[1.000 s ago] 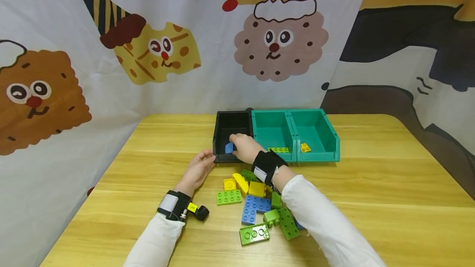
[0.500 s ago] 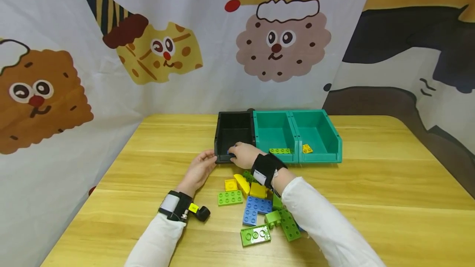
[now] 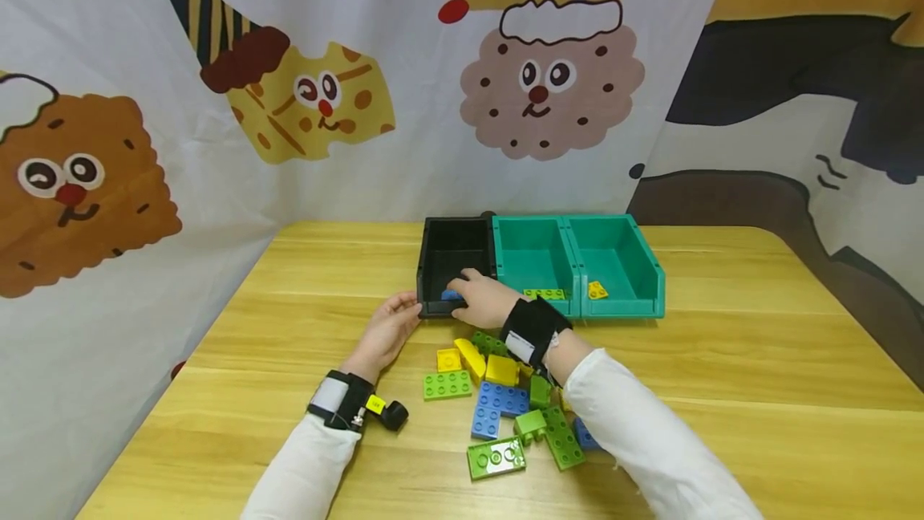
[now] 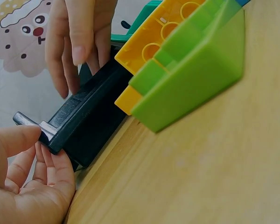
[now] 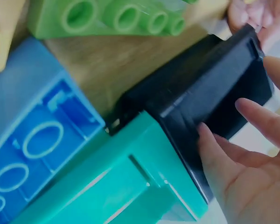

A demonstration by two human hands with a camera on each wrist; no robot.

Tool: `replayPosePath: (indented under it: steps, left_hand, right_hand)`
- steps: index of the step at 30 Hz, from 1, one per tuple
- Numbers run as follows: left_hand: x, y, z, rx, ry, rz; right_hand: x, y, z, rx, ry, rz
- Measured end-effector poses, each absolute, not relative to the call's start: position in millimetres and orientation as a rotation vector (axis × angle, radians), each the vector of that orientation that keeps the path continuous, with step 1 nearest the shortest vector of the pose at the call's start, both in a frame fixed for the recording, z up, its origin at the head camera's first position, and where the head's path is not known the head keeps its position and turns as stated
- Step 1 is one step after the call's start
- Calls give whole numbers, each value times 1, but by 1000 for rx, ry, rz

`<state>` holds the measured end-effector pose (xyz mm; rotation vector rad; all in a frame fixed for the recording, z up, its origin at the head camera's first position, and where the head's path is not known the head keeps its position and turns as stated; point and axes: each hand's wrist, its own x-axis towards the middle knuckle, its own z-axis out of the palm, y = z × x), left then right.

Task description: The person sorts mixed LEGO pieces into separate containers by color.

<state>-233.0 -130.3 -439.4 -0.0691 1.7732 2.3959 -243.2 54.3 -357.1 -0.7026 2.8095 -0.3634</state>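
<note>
My left hand [image 3: 386,334] pinches the front left corner of the black bin [image 3: 458,239], thumb above and fingers below in the left wrist view. Over that bin's front edge is my right hand [image 3: 488,301], fingers spread and apart. A blue building brick [image 3: 451,295] lies inside the black bin beside the right fingertips, partly hidden by them. In the right wrist view the right hand [image 5: 252,163] shows nothing between thumb and fingers.
Two teal bins stand right of the black one; a lime brick [image 3: 545,294] is in the middle bin, a yellow one [image 3: 597,290] in the right. Several bricks, including a blue brick [image 3: 486,421] and a green one [image 3: 496,457], lie loose before the bins.
My right hand has lowered the blue brick into the black bin and let it go; its fingers have spread and drawn slightly right. My left hand stays at the bin's corner.
</note>
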Motion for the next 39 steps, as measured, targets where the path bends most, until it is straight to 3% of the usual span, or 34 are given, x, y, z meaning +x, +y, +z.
replayPosePath:
  steps: [22,39]
  left_hand:
    - [-233,-130,-437,-90,1776,2401]
    - [-232,-131,-435,-87,1763,2392]
  right_hand:
    - [-211,93,-323,-776,2927,-716]
    - [-167,120,-331,-906,2863,-746]
